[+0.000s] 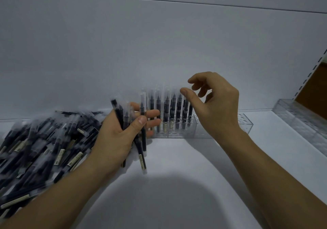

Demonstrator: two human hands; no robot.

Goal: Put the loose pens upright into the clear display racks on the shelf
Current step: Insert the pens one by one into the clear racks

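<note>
Now my left hand [113, 136] grips near-upright pens [143, 140] just left of the rack [246, 124]; my right hand [219, 108], loose and empty, hangs over it.

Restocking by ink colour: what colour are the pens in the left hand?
The pens look black with clear caps, head view.

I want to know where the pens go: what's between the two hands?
In the head view, the clear rack with upright pens stands between the left hand, which grips a bunch of pens, and the empty right hand.
</note>
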